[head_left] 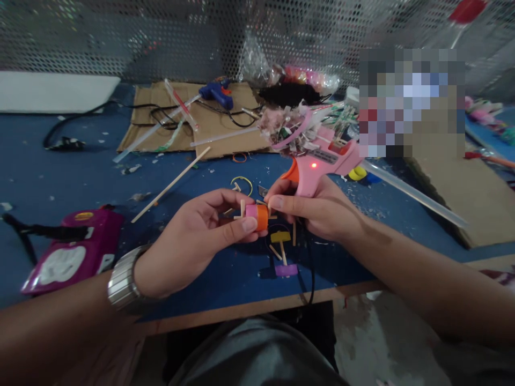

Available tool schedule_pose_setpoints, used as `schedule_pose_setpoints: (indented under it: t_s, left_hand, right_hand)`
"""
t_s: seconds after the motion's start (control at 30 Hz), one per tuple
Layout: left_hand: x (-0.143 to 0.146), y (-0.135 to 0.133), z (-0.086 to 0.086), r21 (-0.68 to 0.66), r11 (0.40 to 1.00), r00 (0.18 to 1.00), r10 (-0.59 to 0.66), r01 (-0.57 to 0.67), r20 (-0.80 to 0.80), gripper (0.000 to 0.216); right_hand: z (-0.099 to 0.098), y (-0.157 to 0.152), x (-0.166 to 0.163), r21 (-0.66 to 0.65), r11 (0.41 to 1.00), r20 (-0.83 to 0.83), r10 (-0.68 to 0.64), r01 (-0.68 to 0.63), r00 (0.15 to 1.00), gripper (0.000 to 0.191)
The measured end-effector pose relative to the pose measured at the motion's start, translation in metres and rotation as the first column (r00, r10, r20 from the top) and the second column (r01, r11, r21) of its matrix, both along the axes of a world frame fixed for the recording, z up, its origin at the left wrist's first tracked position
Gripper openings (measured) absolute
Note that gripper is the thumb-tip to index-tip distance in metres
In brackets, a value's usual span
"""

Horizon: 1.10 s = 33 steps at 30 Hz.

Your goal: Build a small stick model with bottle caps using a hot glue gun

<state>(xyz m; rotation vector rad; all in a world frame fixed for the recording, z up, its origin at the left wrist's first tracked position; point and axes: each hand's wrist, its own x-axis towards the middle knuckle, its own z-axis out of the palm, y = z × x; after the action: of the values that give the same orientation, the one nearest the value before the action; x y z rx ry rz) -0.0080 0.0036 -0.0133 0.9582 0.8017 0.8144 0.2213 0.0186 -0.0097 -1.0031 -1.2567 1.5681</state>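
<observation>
My left hand [201, 236] pinches a small pink and orange cylinder [257, 216] with short wooden sticks stuck to it, held just above the blue table [60, 177]. My right hand [317, 209] grips a pink glue gun [322, 158] with its red light on, and its fingertips touch the cylinder's right end. Below the hands lie a yellow piece [280, 236] and a purple piece [286, 269] with small sticks. A metal watch [123, 279] sits on my left wrist.
A magenta case [72, 252] lies at the left. A long wooden stick [171, 185], rubber bands [241, 185], a cardboard sheet [217, 120] with a blue glue gun [217, 94] and clear glue sticks lie beyond. More cardboard [454, 177] is at the right. A perforated metal wall stands behind.
</observation>
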Motion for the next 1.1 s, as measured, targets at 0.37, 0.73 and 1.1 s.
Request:
schedule_pose_setpoints:
  t_s: [0.37,0.73,1.1]
  left_hand:
    - [0.0006,0.0000,0.0009,-0.004,1.000,1.000,0.002,-0.002,-0.001,0.027]
    - [-0.0008,-0.0004,-0.0001,0.006,1.000,1.000,-0.008,0.008,-0.001,0.026]
    - [-0.0058,-0.0028,0.0030,0.257,0.966,0.997,0.015,0.004,-0.069,0.033]
  right_hand:
    - [-0.0014,-0.0004,0.0019,0.027,1.000,0.053,0.010,-0.011,0.999,0.029]
    - [-0.0016,-0.0014,0.0024,0.012,1.000,0.057,0.000,-0.001,0.998,0.029]
    - [-0.0028,-0.0025,0.0085,0.067,0.997,0.023,-0.035,0.034,0.999,0.038]
